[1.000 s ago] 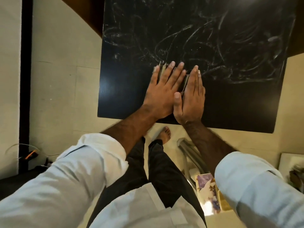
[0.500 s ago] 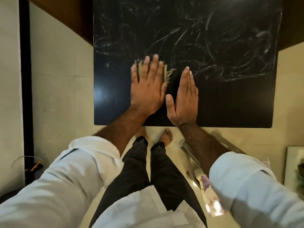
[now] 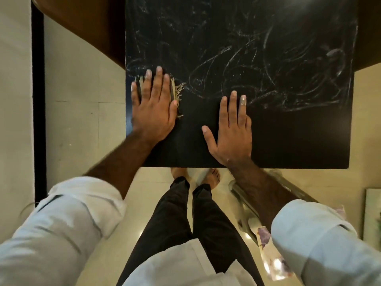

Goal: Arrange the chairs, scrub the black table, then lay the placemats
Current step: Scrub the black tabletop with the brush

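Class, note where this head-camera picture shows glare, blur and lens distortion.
Head view: glare whitens the black table at its far right corner. Head view: the table edges bow and the sleeves swell at the lower corners, which is wide-angle distortion. Head view: the left hand and right hand look sharp, but the left forearm is smeared along its edge.

Black table (image 3: 288, 137): matt, whitish smeared streaks. Scrub cloth (image 3: 177, 91): woven, frayed fringe. Floor tiles (image 3: 82, 124): glossy, smooth.
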A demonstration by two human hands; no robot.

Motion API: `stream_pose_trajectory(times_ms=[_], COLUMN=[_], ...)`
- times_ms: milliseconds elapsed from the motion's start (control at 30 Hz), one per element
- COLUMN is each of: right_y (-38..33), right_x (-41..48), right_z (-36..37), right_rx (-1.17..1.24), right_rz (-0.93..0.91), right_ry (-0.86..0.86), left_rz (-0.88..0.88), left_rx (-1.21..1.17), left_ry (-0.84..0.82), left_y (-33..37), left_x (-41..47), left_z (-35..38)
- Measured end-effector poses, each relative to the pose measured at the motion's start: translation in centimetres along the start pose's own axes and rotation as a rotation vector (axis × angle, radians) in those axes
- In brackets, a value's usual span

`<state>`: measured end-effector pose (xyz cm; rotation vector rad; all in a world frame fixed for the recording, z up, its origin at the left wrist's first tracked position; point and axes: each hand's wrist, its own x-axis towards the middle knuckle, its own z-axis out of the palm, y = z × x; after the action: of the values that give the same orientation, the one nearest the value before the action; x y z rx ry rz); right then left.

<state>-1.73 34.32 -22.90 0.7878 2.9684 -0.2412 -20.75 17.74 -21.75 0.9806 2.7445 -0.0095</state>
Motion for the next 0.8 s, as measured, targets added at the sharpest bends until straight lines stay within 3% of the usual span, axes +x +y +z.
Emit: stream_pose_trajectory(times_ms=[67,200,300,467,600,800], right_y=[-0.2,-0.8,-0.9,-1.3,-1.3,-0.8], right_x=[0.8,3.9,4.8,4.6,4.5,4.2], right_z=[-0.2,-0.8,-0.8,-0.8,-1.1,-0.8], right_rx=[-0.012,-0.031,-0.029,-0.009,0.024,0.163], right_rz=[0.002,0.034,0.052,0.094,0.111,0.121], right_ry=[0.022,0.08,0.047,0.039,0.08,0.217], left_rz=[0.011,0.207,0.303,0.098,-0.039,0.155], left_rx=[-0.013,-0.009,-0.006,-0.027,-0.059,-0.054], left_ry=[0.022,-0.006,-0.051,-0.054,0.01,0.026], left_y=[1.9,5.9,4.7,-2.3,-2.1,5.7], left_x=[1.9,1.4,-1.6,-1.7,3.0,5.3], left_z=[-0.1,0.1,0.6,0.5,-0.7,-0.3])
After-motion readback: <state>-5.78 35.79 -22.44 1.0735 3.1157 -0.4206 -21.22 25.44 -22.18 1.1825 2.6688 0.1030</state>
